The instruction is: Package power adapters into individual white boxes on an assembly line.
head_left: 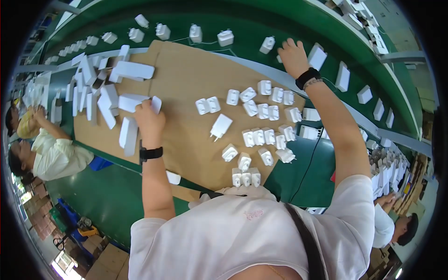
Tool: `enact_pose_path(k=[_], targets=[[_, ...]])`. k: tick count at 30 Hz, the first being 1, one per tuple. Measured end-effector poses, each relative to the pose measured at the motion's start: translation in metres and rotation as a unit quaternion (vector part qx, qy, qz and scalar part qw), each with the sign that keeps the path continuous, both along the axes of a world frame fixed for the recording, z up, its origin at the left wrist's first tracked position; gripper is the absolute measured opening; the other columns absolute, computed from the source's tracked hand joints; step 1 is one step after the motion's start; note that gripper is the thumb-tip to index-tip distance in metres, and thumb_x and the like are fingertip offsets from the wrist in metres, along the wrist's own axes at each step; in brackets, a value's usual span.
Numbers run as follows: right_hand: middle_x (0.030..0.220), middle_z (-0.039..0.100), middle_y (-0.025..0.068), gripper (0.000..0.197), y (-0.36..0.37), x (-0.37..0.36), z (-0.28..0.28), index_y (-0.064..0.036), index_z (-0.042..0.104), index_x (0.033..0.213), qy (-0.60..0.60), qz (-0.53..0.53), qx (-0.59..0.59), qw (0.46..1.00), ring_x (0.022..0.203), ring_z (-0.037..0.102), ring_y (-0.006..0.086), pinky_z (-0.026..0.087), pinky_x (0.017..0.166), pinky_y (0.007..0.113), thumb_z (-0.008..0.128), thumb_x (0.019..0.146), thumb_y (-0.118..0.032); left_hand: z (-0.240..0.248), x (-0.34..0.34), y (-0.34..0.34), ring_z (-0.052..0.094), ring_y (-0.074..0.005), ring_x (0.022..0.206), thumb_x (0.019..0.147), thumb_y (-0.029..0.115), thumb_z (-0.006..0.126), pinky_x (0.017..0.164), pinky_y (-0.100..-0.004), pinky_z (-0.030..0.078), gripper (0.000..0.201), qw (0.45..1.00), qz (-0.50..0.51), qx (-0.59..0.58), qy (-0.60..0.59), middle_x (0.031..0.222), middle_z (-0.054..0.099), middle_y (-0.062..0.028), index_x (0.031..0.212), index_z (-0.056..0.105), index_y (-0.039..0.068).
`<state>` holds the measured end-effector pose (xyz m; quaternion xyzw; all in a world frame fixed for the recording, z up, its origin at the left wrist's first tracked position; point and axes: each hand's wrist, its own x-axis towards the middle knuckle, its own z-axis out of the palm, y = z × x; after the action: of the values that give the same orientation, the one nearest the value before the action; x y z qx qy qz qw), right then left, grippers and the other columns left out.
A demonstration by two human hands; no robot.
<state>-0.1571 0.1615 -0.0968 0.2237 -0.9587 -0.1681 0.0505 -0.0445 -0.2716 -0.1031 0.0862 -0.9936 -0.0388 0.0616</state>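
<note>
My left hand [150, 119] is closed on a slim white box [130, 101] at the left of the brown cardboard sheet [179, 79]. White box ends show on both sides of its fingers. My right hand [294, 58] is stretched far out over the green conveyor belt [247, 32], fingers bent down. By its fingertips a small white thing [279, 59] peeks out, mostly hidden. Just left of that hand stands a white plug charger [267, 45]. Several more chargers [262, 111] lie in loose rows on the cardboard, and a larger one [220, 127] lies with its prongs toward me.
White boxes [87, 71] are heaped at the cardboard's left. More chargers [163, 31] stand along the belt, with upright boxes [342, 77] farther right. A black cable [308, 165] crosses the green table at right. Co-workers sit at left [53, 154] and right [385, 224].
</note>
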Motion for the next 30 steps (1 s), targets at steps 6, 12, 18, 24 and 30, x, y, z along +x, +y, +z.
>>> enact_pose_path(k=[6,12,18,24,30], targets=[[0.077,0.06,0.0106,0.015,-0.026,0.018,0.068,-0.0039,0.058,0.078,0.009,-0.081,-0.213,0.974,0.075,0.057,0.0244,0.045,0.062,0.036,0.065,0.067,-0.011,0.036,0.02,0.023,0.057,-0.0282,0.084,0.073,0.018,0.064,0.071,-0.0329,0.044,0.042,0.913,-0.028,0.405,0.029,0.086,0.057,-0.0173,0.108,0.049,0.001],[0.095,0.061,0.0088,0.034,-0.05,0.083,0.137,-0.0009,0.048,0.107,-0.143,-0.101,-0.666,0.725,0.084,0.058,0.013,0.046,0.071,0.023,0.064,0.078,-0.008,-0.002,0.056,0.038,0.051,-0.0317,0.094,0.07,0.019,0.068,0.079,-0.0361,0.043,0.059,0.981,-0.099,0.16,-0.041,0.099,0.054,-0.0176,0.121,0.044,0.002],[0.1,0.06,0.0133,0.041,-0.06,0.156,0.161,-0.0026,0.046,0.114,-0.124,-0.158,-0.828,0.524,0.087,0.06,0.0176,0.049,0.075,0.027,0.061,0.077,-0.001,0.003,0.087,0.051,0.05,-0.0357,0.094,0.062,0.024,0.075,0.08,-0.0411,0.043,0.074,0.986,0.006,0.127,-0.11,0.103,0.05,-0.0189,0.122,0.038,0.002],[0.104,0.057,0.0085,0.036,-0.099,0.2,0.137,-0.006,0.046,0.108,-0.209,-0.098,-0.894,0.385,0.096,0.056,0.0194,0.044,0.086,0.032,0.063,0.077,-0.004,0.054,0.1,0.086,0.052,-0.0365,0.092,0.062,0.023,0.076,0.077,-0.0416,0.044,0.07,0.919,-0.095,0.383,-0.014,0.102,0.052,-0.0211,0.117,0.04,-0.001],[0.096,0.058,0.0095,0.036,-0.137,0.212,0.144,-0.0046,0.045,0.099,-0.122,-0.055,-0.88,0.456,0.087,0.058,0.0157,0.046,0.078,0.028,0.068,0.072,0.003,0.098,0.112,0.137,0.051,-0.0365,0.089,0.06,0.02,0.078,0.075,-0.0408,0.044,0.067,0.879,-0.164,0.445,0.045,0.099,0.053,-0.0207,0.112,0.042,-0.002]])
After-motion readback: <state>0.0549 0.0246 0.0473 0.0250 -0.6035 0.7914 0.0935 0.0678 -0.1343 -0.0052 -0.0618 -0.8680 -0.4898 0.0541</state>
